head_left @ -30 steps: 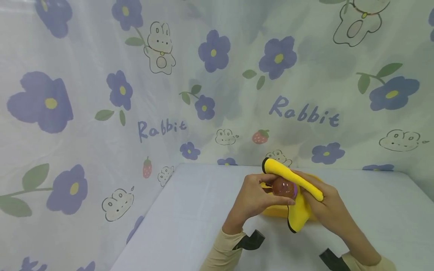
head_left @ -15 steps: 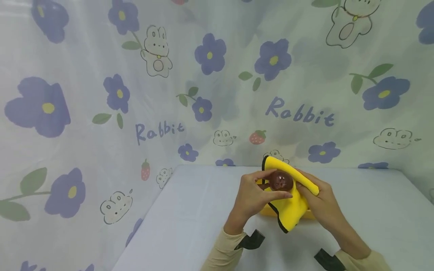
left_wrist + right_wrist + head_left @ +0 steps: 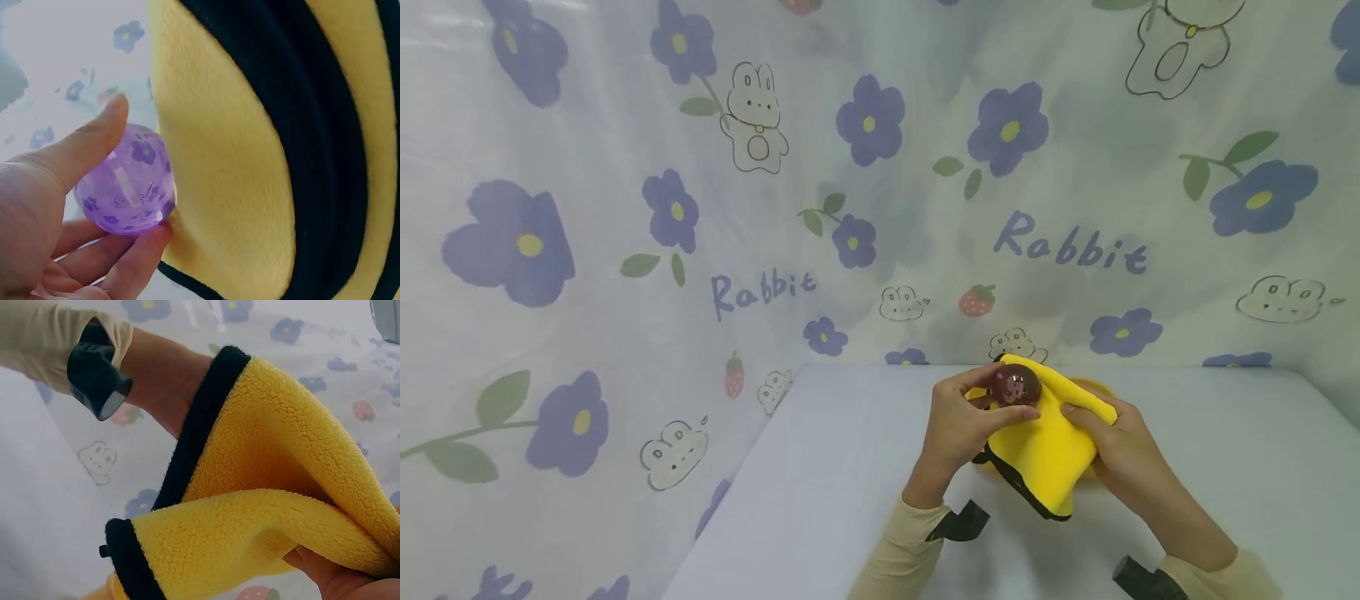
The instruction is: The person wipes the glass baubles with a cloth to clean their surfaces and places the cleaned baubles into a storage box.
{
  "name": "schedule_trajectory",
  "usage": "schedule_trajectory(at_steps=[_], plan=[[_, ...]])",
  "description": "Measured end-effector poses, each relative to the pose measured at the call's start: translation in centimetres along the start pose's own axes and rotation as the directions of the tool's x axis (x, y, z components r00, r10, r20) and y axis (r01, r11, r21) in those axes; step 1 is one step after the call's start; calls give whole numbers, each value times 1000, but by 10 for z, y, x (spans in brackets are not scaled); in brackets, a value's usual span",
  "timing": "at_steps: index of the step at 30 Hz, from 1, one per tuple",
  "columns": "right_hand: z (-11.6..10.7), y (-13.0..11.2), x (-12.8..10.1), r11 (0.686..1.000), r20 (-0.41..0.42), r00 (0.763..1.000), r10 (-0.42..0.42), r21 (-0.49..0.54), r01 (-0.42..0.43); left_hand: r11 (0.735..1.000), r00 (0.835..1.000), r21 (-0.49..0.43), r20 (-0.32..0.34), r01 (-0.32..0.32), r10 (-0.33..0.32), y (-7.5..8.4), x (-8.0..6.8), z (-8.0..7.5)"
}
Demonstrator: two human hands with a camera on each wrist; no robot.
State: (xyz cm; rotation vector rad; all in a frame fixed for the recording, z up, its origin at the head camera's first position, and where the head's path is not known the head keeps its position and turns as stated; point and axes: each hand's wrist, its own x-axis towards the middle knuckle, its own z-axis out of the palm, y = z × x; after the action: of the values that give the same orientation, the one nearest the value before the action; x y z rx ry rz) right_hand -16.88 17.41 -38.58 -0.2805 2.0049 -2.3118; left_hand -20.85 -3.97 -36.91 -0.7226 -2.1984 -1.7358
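My left hand holds a see-through ball between thumb and fingers, above the table. The ball looks dark reddish in the head view; in the left wrist view the clear ball is purple, with the flowered curtain showing through or mirrored in it. My right hand grips a fluffy yellow cloth with black edging. The cloth hangs in folds behind and below the ball, close against it. In the right wrist view the cloth hides much of my left hand and all of the ball.
A yellow-orange container stands on the white table behind the cloth, mostly hidden. A curtain printed with flowers and rabbits hangs along the back and left. Dark bands with stubs sit on both wrists.
The cloth has opened out from a folded shape round the ball and now hangs wider below it. The ball has turned and moved slightly up and left, showing more of itself.
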Motion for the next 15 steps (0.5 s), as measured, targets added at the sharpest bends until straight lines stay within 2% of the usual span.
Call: schedule_trajectory(at_steps=[4, 9, 15], plan=[[-8, -3, -1, 1000, 25, 1000, 16, 6, -16, 1000, 1000, -8, 27, 8, -8, -3, 5, -1], [-23, -5, -4, 998, 16, 998, 66, 15, -66, 999, 998, -1, 58, 35, -35, -7, 9, -3], [-47, -6, -9, 991, 18, 998, 63, 118, -65, 997, 995, 42, 61, 71, -73, -14, 12, -5]])
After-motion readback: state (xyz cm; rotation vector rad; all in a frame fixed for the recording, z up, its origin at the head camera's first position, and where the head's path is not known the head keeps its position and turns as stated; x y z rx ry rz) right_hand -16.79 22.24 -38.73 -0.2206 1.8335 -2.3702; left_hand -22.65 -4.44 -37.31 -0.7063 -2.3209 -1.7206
